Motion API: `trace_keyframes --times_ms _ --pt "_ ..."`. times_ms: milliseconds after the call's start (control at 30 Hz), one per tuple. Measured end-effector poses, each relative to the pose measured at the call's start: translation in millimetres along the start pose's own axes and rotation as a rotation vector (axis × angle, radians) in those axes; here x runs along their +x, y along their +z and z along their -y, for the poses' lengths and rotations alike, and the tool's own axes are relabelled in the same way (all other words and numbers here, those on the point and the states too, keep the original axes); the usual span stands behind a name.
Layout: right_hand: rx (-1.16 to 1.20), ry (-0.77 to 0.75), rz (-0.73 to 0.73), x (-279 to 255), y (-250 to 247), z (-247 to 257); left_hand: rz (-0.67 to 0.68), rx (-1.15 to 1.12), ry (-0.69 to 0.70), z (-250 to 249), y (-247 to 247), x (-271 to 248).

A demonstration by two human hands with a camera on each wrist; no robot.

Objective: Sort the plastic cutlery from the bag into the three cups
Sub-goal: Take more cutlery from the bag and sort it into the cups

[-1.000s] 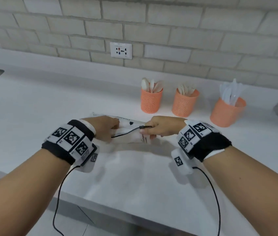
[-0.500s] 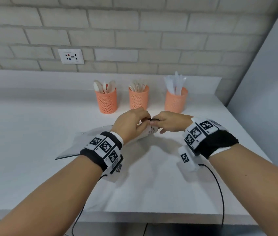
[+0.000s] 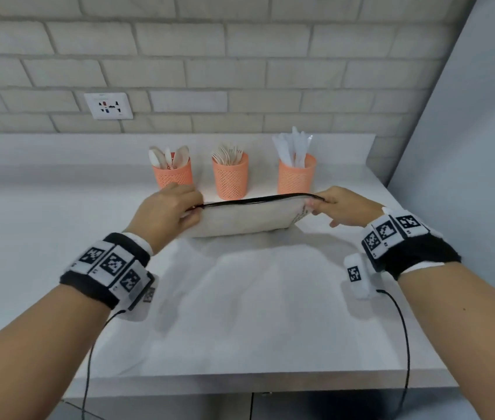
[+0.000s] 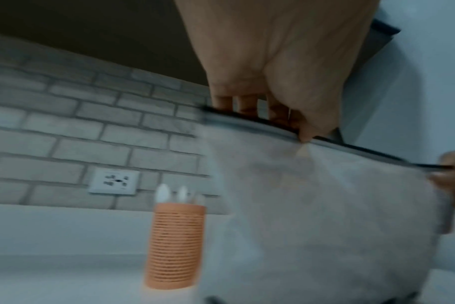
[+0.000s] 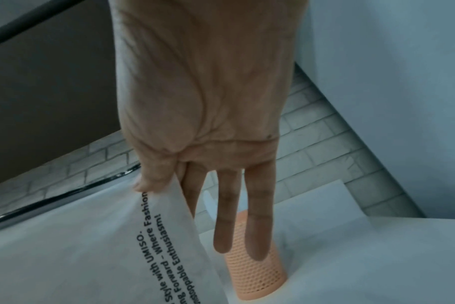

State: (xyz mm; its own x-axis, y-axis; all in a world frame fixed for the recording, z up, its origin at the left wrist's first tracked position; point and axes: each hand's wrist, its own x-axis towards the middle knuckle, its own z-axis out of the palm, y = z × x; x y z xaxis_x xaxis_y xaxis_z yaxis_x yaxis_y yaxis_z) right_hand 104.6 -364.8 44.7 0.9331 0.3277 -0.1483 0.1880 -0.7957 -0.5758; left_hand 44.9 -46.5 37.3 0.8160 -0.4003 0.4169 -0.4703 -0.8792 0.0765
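Bag [image 3: 246, 218]: white non-woven fabric pouch with black drawstring cord [image 3: 258, 197] along its top edge and black printed lettering on its right end; held stretched flat between both hands, above the near-centre of the worktop, just in front of the three cups. Its contents cannot be seen.

Worktop [image 3: 240, 313]: white, marbled stone surface with a low upstand at the far edge; carries the three cups.

Left hand [image 3: 165, 212]: fingers curled, thumb and fingers pinching the bag's top left corner at the cord; wrist view blurred but shows thumb tip pressed on the hem.

Right hand [image 3: 344, 209]: thumb and forefinger pinching the bag's top right corner at the cord; remaining fingers extended straight down behind the bag, as the right wrist view shows.

Left cup [image 3: 173, 175]: orange perforated plastic cylinder, far side of the worktop, upright; holds pale spoons [image 3: 169, 157], bowls upward.

Middle cup [image 3: 230, 178]: same orange perforated make, upright, right of the first and apart from it; holds pale forks [image 3: 229, 154], tines upward.

Right cup [image 3: 296, 175]: same make, upright, furthest right; holds translucent white knives [image 3: 293, 145], standing tallest of the three sets.

Wall socket [image 3: 109, 106]: white plate on the grey-white brick wall, far left above the upstand.
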Motion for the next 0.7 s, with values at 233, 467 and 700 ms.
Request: trace_keyframes --times_ms 233,467,700 --pt "-0.309 -0.021 0.108 -2 -10 10 -0.070 -0.002 -0.165 40 -1 -25" --pt "-0.413 -0.232 -0.070 24 38 54 -0.044 -0.156 -0.224 30 5 -25" --pt "-0.278 -0.331 -0.435 31 58 57 0.195 -0.140 -0.129 -5 26 -13"
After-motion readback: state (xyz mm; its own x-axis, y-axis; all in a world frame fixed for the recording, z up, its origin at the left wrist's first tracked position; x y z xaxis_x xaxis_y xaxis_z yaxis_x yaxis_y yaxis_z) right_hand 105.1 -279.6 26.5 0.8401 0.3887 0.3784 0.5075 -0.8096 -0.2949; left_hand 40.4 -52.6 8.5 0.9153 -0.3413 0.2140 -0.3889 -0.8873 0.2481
